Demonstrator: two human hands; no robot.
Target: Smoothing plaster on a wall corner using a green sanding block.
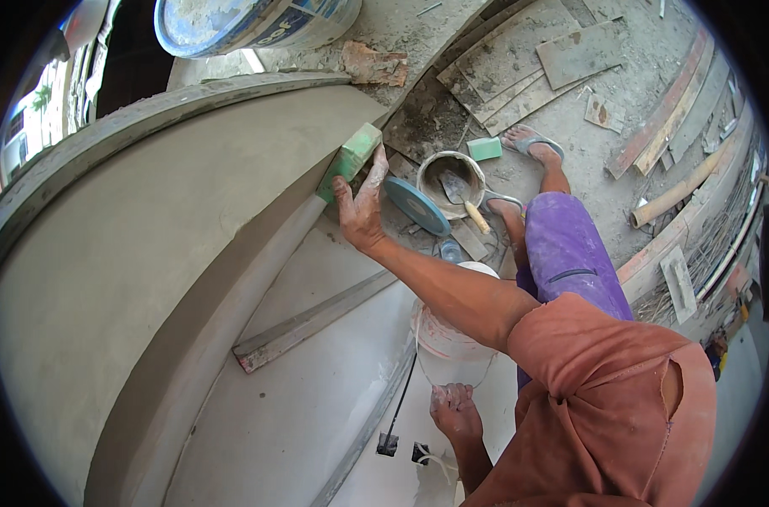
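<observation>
My right hand (363,203) grips a green sponge block (351,156), thumb on one side and fingers on the other. The block presses against the end of a smooth, curved plastered ledge (199,194). Low in the view, my left hand (456,412) is closed round the thin wire handle of a white bucket (452,334), partly hidden under my right forearm. Beyond that arm stands a bucket (427,182) with a trowel (465,198) in it, its wooden handle over the rim. A blue round disc (417,205) leans beside it. A second green sponge block (484,149) lies near my foot.
A wooden batten (313,321) slants below the ledge. At the top left sits a large blue-and-white tub (258,25). Loose boards (528,76) lie on the dusty floor, with curved planks (668,110) and a tube (684,182) at the right. Cables leave wall boxes (387,444).
</observation>
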